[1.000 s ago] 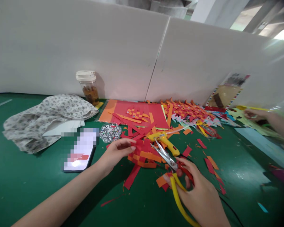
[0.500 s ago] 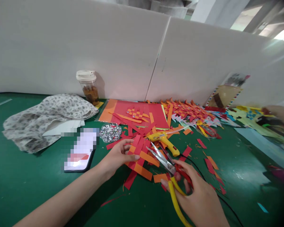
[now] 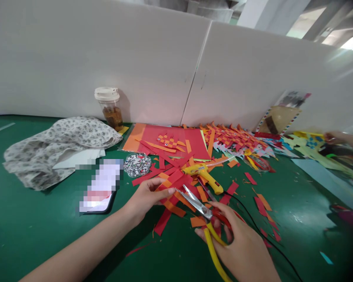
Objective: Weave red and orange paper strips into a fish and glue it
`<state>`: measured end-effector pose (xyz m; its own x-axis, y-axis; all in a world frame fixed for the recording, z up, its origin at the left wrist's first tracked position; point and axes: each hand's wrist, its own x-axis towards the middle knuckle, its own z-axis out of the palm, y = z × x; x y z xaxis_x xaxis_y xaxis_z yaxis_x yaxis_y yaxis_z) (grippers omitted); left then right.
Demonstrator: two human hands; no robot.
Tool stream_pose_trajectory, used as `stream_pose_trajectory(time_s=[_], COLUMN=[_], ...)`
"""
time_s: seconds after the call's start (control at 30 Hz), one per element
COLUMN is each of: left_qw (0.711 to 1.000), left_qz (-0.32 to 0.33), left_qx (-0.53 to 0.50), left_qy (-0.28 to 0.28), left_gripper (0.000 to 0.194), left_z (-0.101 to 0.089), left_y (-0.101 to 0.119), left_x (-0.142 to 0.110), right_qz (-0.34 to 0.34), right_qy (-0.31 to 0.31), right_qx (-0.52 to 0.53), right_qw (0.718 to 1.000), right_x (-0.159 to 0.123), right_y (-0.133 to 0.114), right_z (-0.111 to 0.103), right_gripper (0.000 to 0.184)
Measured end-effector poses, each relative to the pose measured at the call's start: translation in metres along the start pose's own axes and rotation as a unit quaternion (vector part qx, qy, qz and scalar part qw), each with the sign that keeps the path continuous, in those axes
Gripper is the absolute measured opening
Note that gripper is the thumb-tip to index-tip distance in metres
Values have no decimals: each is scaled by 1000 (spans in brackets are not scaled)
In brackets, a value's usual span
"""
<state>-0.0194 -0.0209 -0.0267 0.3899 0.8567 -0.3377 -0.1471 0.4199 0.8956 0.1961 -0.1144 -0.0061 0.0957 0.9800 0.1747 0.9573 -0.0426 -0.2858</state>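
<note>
"On the green tabletop point(image 3: 55, 239), which containers did you see?"

"Lidded cup point(image 3: 110, 111), upright by the white partition point(image 3: 153, 62), amber liquid and darker bits inside. Round clear dish point(image 3: 137, 165) full of googly eyes, near the phone point(image 3: 101, 188). Clear packet point(image 3: 260, 162) with red and yellow items, past the glue gun point(image 3: 206, 174). Couldn't ID them."

"Packet at the partition?"

"Leaning, striped edge, tan and dark contents. Too blurry for more."

"Hands?"

"Left hand point(image 3: 148, 197): thumb and fingers pinched the woven paper point(image 3: 179, 182), red and orange, just above the scraps. Right hand point(image 3: 238, 235): fingers curled around the handles of the scissors point(image 3: 204, 211), blades apart, tips at the paper, close to the left thumb."

"Scissor handles?"

"Red and yellow."

"Anyone else?"

"Another person's hand point(image 3: 335, 138), far right, near pale green paper point(image 3: 301, 143). Couldn't tell its grip."
</note>
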Motion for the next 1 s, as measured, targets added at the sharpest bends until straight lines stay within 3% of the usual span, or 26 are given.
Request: stream_pose_trajectory(time_s=[0.4, 0.6, 1.0], left_qw=[997, 995, 993], left_qz=[36, 71, 81], left_qx=[-54, -50, -61], left_qy=[-29, -50, -58], left_gripper=[22, 18, 16], left_z=[14, 15, 17], left_y=[1, -1, 1], left_x=[-8, -9, -12], right_qz=[-29, -30, -34], right_qy=[-2, 2, 10], right_qx=[12, 10, 24], right_qw=[1000, 999, 999], right_x=[-2, 0, -1], right_y=[-8, -8, -9], right_z=[2, 2, 1], right_gripper=[52, 54, 54])
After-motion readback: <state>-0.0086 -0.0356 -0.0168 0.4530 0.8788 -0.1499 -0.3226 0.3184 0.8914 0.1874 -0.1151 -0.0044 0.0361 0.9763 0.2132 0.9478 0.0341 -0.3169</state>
